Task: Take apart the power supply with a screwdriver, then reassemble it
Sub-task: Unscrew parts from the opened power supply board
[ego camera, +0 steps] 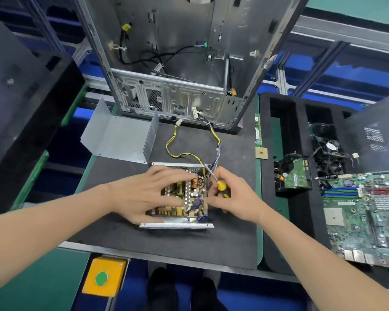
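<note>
The power supply [177, 225] lies open on the dark mat, its circuit board with coils and capacitors exposed. My left hand [144, 194] rests spread over the left part of the board, fingers straight. My right hand [231, 198] grips a screwdriver [220, 186] with a yellow and black handle. Its metal shaft slants up and left toward the supply's far right corner. The removed grey metal cover [119, 138] sits upside down behind the supply. A bundle of yellow and black wires [173, 140] runs from the supply toward the case.
An empty metal computer case [173, 63] stands at the back of the mat. At right, a black foam tray [285, 135] holds a hard drive [296, 178], a fan and a motherboard [364, 212]. A yellow box with a green button [103, 277] sits at the front edge.
</note>
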Demonstrator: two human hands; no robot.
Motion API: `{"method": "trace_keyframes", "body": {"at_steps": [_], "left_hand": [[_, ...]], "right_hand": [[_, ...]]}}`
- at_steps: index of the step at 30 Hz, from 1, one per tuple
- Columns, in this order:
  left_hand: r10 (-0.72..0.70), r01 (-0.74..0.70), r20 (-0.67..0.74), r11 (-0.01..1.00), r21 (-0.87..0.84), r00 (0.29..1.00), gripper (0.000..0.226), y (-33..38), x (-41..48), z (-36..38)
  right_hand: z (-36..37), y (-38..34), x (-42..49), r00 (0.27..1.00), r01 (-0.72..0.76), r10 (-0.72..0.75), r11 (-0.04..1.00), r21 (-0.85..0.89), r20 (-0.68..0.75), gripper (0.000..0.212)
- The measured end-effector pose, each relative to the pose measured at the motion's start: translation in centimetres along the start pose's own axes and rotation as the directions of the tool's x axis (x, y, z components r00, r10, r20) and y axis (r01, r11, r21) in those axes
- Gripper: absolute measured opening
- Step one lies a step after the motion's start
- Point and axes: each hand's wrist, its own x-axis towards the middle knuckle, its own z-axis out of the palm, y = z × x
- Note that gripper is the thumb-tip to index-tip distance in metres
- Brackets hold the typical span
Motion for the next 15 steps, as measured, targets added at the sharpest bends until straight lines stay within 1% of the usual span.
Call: {"method": "trace_keyframes", "body": {"at_steps": [2,3,4,5,6,7,8,9,10,11,13,15], "left_hand": [[0.002,0.000,-0.040,0.998,0.069,0.999,0.033,-0.1,-0.5,-0.6],[0.012,0.000,-0.088,0.991,0.135,0.996,0.030,0.1,-0.5,-1.0],[-0.008,0.034,-0.143,0.983,0.178,0.990,0.028,0.2,-0.3,-1.4],[-0.071,0.107,-0.192,0.977,0.185,0.979,0.031,0.3,0.1,-1.9],[-0.172,0.212,-0.222,0.963,0.170,0.960,0.038,0.4,0.8,-2.4],[-0.301,0.332,-0.209,0.934,0.133,0.930,0.047,0.5,1.5,-3.0],[-0.436,0.453,-0.158,0.887,0.092,0.886,0.053,0.6,2.3,-3.6],[-0.544,0.550,-0.081,0.831,0.089,0.835,0.055,0.6,3.1,-4.0],[-0.605,0.600,0.000,0.790,0.127,0.796,0.053,0.5,3.6,-4.2],[-0.630,0.614,0.054,0.770,0.172,0.775,0.048,0.4,4.1,-4.5],[-0.662,0.632,0.112,0.744,0.219,0.741,0.041,0.5,4.7,-5.0],[-0.700,0.670,0.100,0.708,0.222,0.707,0.036,0.9,5.0,-5.0]], "right_hand": [[-0.5,-0.1,-0.3,1.000,-0.004,0.004,1.000,0.024,-0.028,0.031],[-0.8,-0.2,-0.5,0.999,-0.002,0.003,0.999,0.034,-0.040,0.030],[-1.0,-0.3,-0.7,0.999,0.002,0.000,0.999,0.045,-0.049,0.029],[-1.1,-0.3,-0.9,0.998,0.008,-0.005,0.999,0.054,-0.055,0.029],[-1.2,-0.4,-1.1,0.998,0.016,-0.013,0.998,0.057,-0.061,0.030],[-1.3,-0.5,-1.3,0.998,0.025,-0.021,0.998,0.055,-0.067,0.031],[-1.3,-0.6,-1.5,0.997,0.030,-0.026,0.998,0.052,-0.072,0.032],[-1.3,-0.7,-1.7,0.997,0.031,-0.027,0.998,0.050,-0.077,0.032],[-1.4,-0.8,-1.8,0.996,0.030,-0.026,0.998,0.048,-0.083,0.032],[-1.4,-0.9,-2.0,0.996,0.032,-0.028,0.999,0.044,-0.090,0.031],[-1.6,-1.1,-2.3,0.994,0.037,-0.034,0.999,0.026,-0.108,0.030],[-1.9,-1.3,-2.5,0.991,0.033,-0.032,0.999,0.004,-0.132,0.030]]}}
